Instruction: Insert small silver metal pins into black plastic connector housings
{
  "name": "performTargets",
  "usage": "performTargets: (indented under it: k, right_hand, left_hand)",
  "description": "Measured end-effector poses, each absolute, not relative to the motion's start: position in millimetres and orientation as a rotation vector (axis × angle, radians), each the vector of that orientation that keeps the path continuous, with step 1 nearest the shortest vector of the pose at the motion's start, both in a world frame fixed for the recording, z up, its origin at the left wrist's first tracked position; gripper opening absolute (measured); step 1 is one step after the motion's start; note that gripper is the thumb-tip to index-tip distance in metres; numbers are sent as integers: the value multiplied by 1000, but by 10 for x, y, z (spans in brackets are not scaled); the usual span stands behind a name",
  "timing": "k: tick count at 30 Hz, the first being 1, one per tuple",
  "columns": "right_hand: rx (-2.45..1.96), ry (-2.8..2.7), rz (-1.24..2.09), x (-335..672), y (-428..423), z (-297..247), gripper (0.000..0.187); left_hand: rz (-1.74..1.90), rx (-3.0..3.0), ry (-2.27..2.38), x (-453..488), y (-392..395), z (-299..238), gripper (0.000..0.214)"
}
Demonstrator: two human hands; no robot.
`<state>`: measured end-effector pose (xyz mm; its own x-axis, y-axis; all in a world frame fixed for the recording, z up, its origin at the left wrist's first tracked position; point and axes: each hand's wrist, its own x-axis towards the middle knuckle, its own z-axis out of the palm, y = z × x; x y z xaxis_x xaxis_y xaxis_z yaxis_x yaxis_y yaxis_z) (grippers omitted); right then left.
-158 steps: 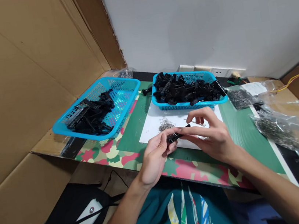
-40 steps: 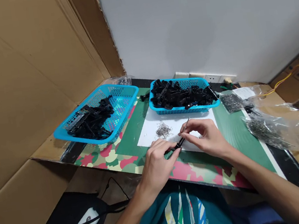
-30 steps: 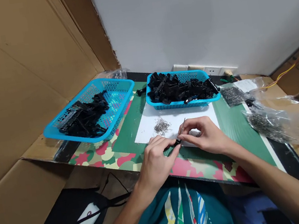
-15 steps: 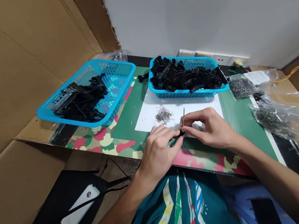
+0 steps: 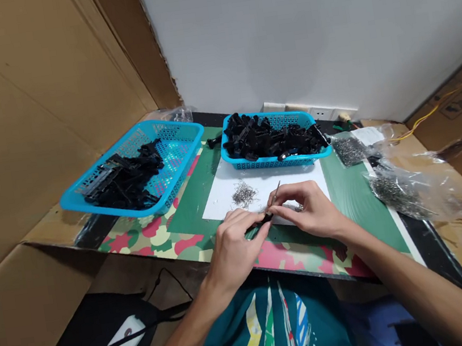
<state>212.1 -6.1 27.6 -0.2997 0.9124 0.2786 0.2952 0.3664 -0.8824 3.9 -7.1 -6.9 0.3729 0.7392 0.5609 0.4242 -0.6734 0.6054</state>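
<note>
My left hand [image 5: 233, 247] is closed round a small black plastic part [image 5: 263, 220], held low over the green mat [image 5: 353, 201]. My right hand [image 5: 305, 211] pinches a thin metal pin [image 5: 276, 190] that stands up from the end of that part. Both hands meet at the near edge of a white paper sheet [image 5: 225, 191]. A small heap of metal springs [image 5: 243, 193] lies on the paper just beyond my left hand.
Two blue baskets stand behind: the left basket [image 5: 89, 207] holds flat black pieces, the right basket [image 5: 281, 161] is heaped with black parts. Clear bags of small metal bits [image 5: 401, 192] lie at the right. Cardboard walls [image 5: 33, 109] close the left side.
The hands stay together on the black part; the pin in my right hand has tilted from lying sideways to standing more upright. The camera view shifts slightly.
</note>
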Motion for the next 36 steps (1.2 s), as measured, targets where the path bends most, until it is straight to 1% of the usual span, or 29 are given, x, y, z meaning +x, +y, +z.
performTargets:
  k: [3,6,7,8,11,16,22,28,36]
  right_hand:
    - [-1017,-1585,854,2143,-38,280,8]
    - [-984,-1416,739,2191,-41,300,3]
    - [-986,-1402,713,2213,-47,310,2]
    - [-996,-1416,690,2237,-54,322,7]
    - [-1040,-1617,622,2321,-77,377,20]
    - [-1023,-1963,529,2460,-97,502,26]
    - [-1015,-2141,468,2494,-95,514,23]
    - [-1048,-2263,349,2434,-103,468,23]
    - [-1050,-2321,372,2417,-88,401,23]
  left_hand:
    - [1310,2231,963,19,-83,-72,23]
    - [1399,2205,925,13,-103,-52,30]
    - [1413,2201,923,14,-107,-43,31]
    - [1419,2195,925,16,-110,-35,32]
    - [1436,2179,935,25,-109,-23,32]
    - [1442,2193,971,36,-97,-47,27]
    - [1437,2196,1012,46,-98,-73,23]
    - [1424,2237,1003,48,-112,-78,25]
    - [1347,2250,989,35,-115,-110,23]
